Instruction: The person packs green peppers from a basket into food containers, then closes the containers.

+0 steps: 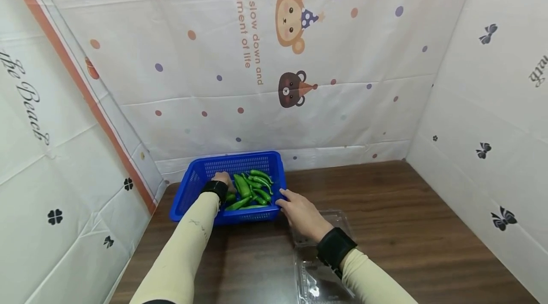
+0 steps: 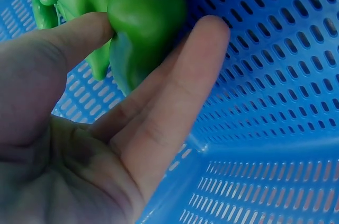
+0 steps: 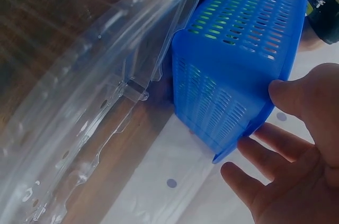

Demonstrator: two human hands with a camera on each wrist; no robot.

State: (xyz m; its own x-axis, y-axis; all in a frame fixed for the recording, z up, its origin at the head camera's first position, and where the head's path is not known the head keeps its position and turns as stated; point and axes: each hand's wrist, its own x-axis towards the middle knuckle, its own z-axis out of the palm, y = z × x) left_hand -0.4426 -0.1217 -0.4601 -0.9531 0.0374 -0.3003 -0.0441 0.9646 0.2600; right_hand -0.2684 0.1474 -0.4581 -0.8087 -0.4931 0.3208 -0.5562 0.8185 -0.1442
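Note:
A blue perforated basket stands at the back left of the wooden table and holds several green peppers. My left hand reaches into it. In the left wrist view the left hand pinches one green pepper between thumb and fingers, close to the basket wall. My right hand is at the basket's near right corner. In the right wrist view the right hand has its thumb above and its fingers below the rim of the basket at that corner.
A clear plastic clamshell box lies open on the table under my right forearm, and it shows as the clamshell box beside the basket. Printed white sheets wall the table at the back, left and right.

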